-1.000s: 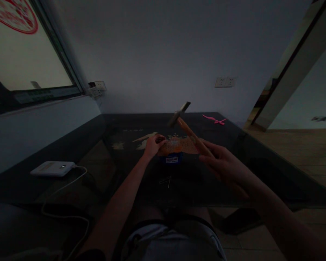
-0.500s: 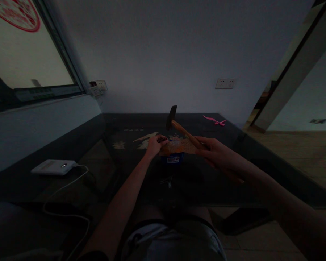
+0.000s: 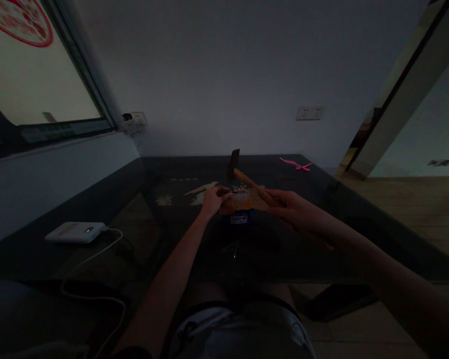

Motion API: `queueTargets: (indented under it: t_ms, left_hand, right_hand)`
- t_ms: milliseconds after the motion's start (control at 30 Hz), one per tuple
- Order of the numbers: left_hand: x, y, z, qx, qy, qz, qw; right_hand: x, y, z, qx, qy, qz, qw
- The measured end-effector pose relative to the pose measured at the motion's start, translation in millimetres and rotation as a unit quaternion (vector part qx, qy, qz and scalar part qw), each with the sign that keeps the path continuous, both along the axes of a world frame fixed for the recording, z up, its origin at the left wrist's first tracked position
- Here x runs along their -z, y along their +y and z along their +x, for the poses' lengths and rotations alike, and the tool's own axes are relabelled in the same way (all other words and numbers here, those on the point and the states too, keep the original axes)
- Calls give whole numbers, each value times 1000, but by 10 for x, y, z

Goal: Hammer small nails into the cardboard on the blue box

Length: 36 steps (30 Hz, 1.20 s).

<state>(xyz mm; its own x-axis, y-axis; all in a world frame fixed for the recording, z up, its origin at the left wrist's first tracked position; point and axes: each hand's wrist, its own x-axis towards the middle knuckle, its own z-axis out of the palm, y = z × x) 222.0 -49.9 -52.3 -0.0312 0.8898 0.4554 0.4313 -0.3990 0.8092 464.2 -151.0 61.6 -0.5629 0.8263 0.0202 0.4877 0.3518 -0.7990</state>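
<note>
The hammer (image 3: 251, 183) slants out from the right hand (image 3: 297, 210) toward the far left, its dark head up in the air beyond the brown speckled piece (image 3: 243, 202) and its wooden handle passing above that piece's right part. The speckled piece lies across the top of a blue box (image 3: 240, 218) on the dark table (image 3: 284, 259), between the two hands and nearer the left one. The right hand is closed firmly around the handle, whose butt end shows past the wrist side. The left hand (image 3: 212, 200) is at the left end of the speckled piece, fingers curled with the thumb close to them; whether they pinch anything there is too dark to tell. A few thin nails (image 3: 235, 249) lie on the table just in front of the box.
</note>
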Motion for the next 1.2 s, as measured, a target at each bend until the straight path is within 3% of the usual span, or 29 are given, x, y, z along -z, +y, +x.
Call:
queueTargets:
  t_ms: [133, 367, 533, 733, 967, 1100, 1200]
  left_hand:
    - [27, 16, -25, -14, 35, 12, 999]
    - [46, 38, -8, 15, -15, -4, 1000]
    - [21, 24, -23, -33, 36, -1, 999]
    - [50, 37, -15, 14, 1, 1, 1000]
    - [66, 63, -47, 4, 27, 16, 1000]
    - [77, 68, -47, 3, 19, 9, 1000]
    - [65, 52, -35, 4, 7, 2, 1000]
  right_hand:
    - [113, 19, 27, -4, -12, -13, 1000]
    - [8, -42, 44, 9, 16, 1, 1000]
    - [142, 7, 39, -7, -4, 4, 1000]
    - [26, -14, 53, 7, 17, 15, 1000]
    - [126, 33, 50, 5, -32, 5, 999]
    - [53, 9, 62, 1, -11, 40, 999]
    - [-3, -19, 53, 7, -11, 22, 1000]
